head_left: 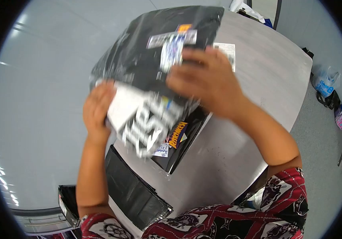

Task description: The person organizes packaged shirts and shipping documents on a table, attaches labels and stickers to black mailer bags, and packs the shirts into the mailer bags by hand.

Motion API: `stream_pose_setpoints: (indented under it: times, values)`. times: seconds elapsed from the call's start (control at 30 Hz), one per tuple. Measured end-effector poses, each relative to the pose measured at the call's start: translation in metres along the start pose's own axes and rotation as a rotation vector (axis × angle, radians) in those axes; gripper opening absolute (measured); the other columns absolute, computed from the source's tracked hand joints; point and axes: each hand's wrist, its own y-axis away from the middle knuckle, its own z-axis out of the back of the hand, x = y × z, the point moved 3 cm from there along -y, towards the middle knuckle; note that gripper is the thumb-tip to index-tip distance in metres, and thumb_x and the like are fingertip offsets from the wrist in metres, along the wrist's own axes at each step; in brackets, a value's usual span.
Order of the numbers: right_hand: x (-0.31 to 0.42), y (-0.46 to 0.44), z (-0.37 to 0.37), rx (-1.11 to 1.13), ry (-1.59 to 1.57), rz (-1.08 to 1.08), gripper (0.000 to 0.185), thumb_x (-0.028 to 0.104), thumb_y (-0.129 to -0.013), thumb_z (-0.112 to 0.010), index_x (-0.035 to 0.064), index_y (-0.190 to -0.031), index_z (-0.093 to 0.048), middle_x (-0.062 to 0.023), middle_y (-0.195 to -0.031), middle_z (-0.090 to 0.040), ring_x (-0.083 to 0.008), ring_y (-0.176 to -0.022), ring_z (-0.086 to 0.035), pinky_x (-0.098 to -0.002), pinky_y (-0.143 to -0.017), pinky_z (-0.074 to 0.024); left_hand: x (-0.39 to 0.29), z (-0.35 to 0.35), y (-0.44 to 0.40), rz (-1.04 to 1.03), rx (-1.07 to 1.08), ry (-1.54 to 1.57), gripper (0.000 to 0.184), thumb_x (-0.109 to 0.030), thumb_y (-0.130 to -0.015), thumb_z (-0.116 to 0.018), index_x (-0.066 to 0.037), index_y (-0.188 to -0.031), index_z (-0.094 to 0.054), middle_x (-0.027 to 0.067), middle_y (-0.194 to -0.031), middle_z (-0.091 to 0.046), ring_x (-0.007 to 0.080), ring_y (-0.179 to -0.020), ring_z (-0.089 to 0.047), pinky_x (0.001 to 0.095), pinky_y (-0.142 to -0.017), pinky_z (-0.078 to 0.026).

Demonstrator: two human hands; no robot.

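Note:
A large black plastic mailing bag is held up over the table, with small labels on its face. At its lower end is a folded white item with bold black-and-white lettering, blurred; I cannot tell whether it sits inside the bag's mouth or against it. My left hand is closed round the left edge of this lettered item, where the bag's edge also lies. Over the bag's right side, my right hand has its fingers apart, near a white sticker; motion blurs it, and whether it touches the bag is unclear.
Beneath lies a black packet with colourful stickers on the grey table. A white printed label shows behind my right hand. Several flat black bags are stacked at the near left. Plastic bags rest on the floor at right.

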Motion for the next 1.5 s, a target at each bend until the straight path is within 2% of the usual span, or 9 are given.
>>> stream_pose_setpoints:
  times: [0.33, 0.43, 0.6, 0.67, 0.8, 0.87, 1.03, 1.2, 1.5]
  values:
    - [0.050, 0.034, -0.008, 0.202, -0.505, -0.149, 0.044, 0.020, -0.071, -0.062, 0.0134, -0.113, -0.049, -0.0089, -0.123, -0.039, -0.0292, -0.118, -0.033, -0.0491, -0.093, -0.0257, -0.019, -0.038, 0.125, 0.319, 0.053, 0.164, 0.025, -0.006, -0.069, -0.058, -0.005, -0.094, -0.054, 0.0121, -0.103, -0.058, 0.0340, -0.098, -0.054, 0.0404, -0.084, -0.043]
    - [0.046, 0.123, -0.043, -0.333, -0.464, -0.525, 0.055, 0.036, -0.082, -0.051, 0.0061, -0.125, -0.035, -0.0141, -0.130, -0.032, -0.0284, -0.120, -0.031, -0.0433, -0.097, -0.0247, -0.010, -0.040, 0.132, 0.290, 0.030, 0.175, 0.024, -0.005, -0.070, -0.057, -0.005, -0.094, -0.054, 0.0121, -0.103, -0.058, 0.0337, -0.098, -0.054, 0.0402, -0.084, -0.043]
    - [0.133, 0.166, -0.187, -0.870, -1.865, -1.511, 0.058, 0.043, -0.089, -0.036, 0.0073, -0.132, -0.021, -0.0113, -0.126, -0.034, -0.0205, -0.116, -0.034, -0.0342, -0.099, -0.0273, 0.006, -0.049, 0.142, 0.290, 0.037, 0.171, 0.024, -0.004, -0.071, -0.056, -0.004, -0.095, -0.053, 0.0124, -0.104, -0.057, 0.0332, -0.101, -0.053, 0.0412, -0.087, -0.041]
    - [0.143, 0.140, -0.206, -1.081, -2.545, -1.107, 0.057, 0.040, -0.089, -0.039, 0.0100, -0.132, -0.018, -0.0092, -0.126, -0.034, -0.0177, -0.115, -0.035, -0.0332, -0.097, -0.0299, 0.021, -0.049, 0.142, 0.292, 0.077, 0.171, 0.026, -0.003, -0.072, -0.055, -0.004, -0.097, -0.053, 0.0128, -0.105, -0.057, 0.0332, -0.102, -0.052, 0.0411, -0.088, -0.040]
    - [0.152, 0.141, -0.268, -1.383, -2.571, -1.054, 0.046, 0.039, -0.087, -0.040, 0.0079, -0.121, -0.039, -0.0061, -0.116, -0.042, -0.0168, -0.109, -0.037, -0.0357, -0.098, -0.0270, 0.046, -0.053, 0.145, 0.322, 0.068, 0.184, 0.034, -0.004, -0.071, -0.058, -0.004, -0.104, -0.051, 0.0151, -0.108, -0.055, 0.0338, -0.106, -0.050, 0.0415, -0.092, -0.037]
    - [0.148, 0.138, -0.239, -0.515, -0.736, -1.304, 0.050, 0.034, -0.091, -0.029, 0.0026, -0.130, -0.025, -0.0161, -0.131, -0.022, -0.0289, -0.122, -0.021, -0.0358, -0.102, -0.0163, 0.055, -0.054, 0.156, 0.312, 0.107, 0.141, 0.041, -0.004, -0.071, -0.059, -0.006, -0.109, -0.046, 0.0154, -0.111, -0.053, 0.0349, -0.107, -0.048, 0.0417, -0.092, -0.037]
    - [0.041, 0.175, -0.163, -0.188, -0.300, -0.971, 0.029, 0.007, -0.077, -0.055, 0.0034, -0.106, -0.052, -0.0165, -0.098, -0.052, -0.0321, -0.091, -0.046, -0.0394, -0.083, -0.0353, 0.058, -0.052, 0.161, 0.336, 0.208, 0.294, 0.053, -0.007, -0.069, -0.063, -0.008, -0.117, -0.039, 0.0173, -0.120, -0.046, 0.0349, -0.112, -0.044, 0.0422, -0.094, -0.034]
    - [-0.121, 0.157, -0.160, 0.220, 0.367, -0.902, 0.047, 0.012, -0.073, -0.054, 0.0162, -0.119, -0.047, -0.0109, -0.124, -0.042, -0.0306, -0.122, -0.029, -0.0485, -0.095, -0.0279, 0.046, -0.036, 0.134, 0.282, 0.352, 0.235, 0.069, -0.013, -0.065, -0.068, -0.008, -0.125, -0.034, 0.0184, -0.126, -0.041, 0.0358, -0.116, -0.039, 0.0431, -0.096, -0.030]
    - [-0.145, 0.174, -0.141, 0.584, 0.303, -0.853, 0.027, 0.018, -0.083, -0.045, 0.0169, -0.107, -0.056, -0.0021, -0.108, -0.056, -0.0229, -0.107, -0.048, -0.0476, -0.092, -0.0312, 0.042, -0.010, 0.106, 0.449, 0.659, 0.229, 0.071, 0.013, -0.061, -0.050, -0.010, -0.127, -0.037, 0.0120, -0.123, -0.044, 0.0307, -0.113, -0.040, 0.0356, -0.094, -0.031]
